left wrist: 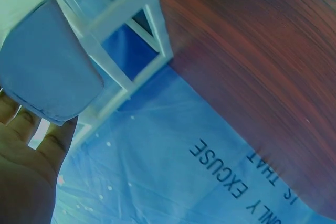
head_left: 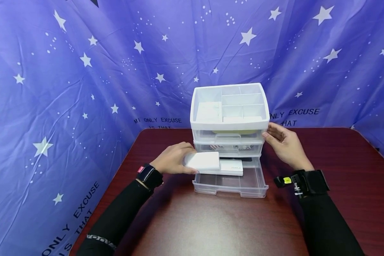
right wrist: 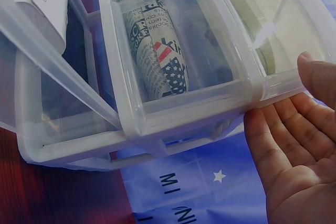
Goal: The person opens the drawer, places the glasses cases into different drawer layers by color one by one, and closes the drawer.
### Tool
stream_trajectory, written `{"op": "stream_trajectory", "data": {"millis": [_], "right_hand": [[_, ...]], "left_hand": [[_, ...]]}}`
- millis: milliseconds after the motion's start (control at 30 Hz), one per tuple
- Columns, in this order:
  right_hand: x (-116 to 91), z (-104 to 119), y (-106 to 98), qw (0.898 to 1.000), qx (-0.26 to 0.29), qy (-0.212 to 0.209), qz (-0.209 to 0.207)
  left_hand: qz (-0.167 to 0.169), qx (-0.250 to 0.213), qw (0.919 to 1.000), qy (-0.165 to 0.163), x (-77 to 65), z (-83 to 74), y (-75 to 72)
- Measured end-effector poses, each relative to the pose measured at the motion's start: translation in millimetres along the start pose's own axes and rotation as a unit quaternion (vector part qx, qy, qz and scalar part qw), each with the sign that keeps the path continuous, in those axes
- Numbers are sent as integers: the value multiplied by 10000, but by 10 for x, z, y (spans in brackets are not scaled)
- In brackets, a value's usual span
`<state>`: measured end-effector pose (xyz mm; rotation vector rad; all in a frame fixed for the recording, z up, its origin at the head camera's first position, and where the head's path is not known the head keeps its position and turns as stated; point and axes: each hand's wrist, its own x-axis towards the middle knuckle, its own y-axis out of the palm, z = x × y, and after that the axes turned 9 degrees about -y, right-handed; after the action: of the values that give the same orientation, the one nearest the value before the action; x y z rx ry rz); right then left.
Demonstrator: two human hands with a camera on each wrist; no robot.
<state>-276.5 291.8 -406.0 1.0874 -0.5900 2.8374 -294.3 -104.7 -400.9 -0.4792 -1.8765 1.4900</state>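
A clear and white plastic drawer unit (head_left: 229, 126) stands on the table, its lowest drawer (head_left: 243, 190) pulled out. My left hand (head_left: 174, 158) grips a white block (head_left: 202, 160) with rounded edges over this drawer's left part. Beside and partly behind it is a second white block (head_left: 232, 167) with small dark lettering; whether the hand holds that too cannot be told. In the left wrist view, fingers lie against a rounded block (left wrist: 50, 61). My right hand (head_left: 284, 144) touches the unit's right side, fingers fairly straight, thumb at the front corner of the top drawer (right wrist: 278, 51).
A divided tray (head_left: 208, 106) tops the unit. Folded printed fabric (right wrist: 157, 56) lies in the middle drawer, something yellowish (right wrist: 252, 30) in the top one. The dark red table (head_left: 211, 224) extends around the unit. Blue star-printed cloth (head_left: 179, 53) hangs behind and at the left.
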Motion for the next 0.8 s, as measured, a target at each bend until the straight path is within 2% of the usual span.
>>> {"op": "stream_trajectory", "data": {"millis": [567,800], "right_hand": [[0,33,-5,9999,-128,49,17],[1,39,4,9999,-82,76,15]], "left_hand": [[-35,522,9977,436,171,-376,234],[-76,683,9960,565,238,-489,265]]}}
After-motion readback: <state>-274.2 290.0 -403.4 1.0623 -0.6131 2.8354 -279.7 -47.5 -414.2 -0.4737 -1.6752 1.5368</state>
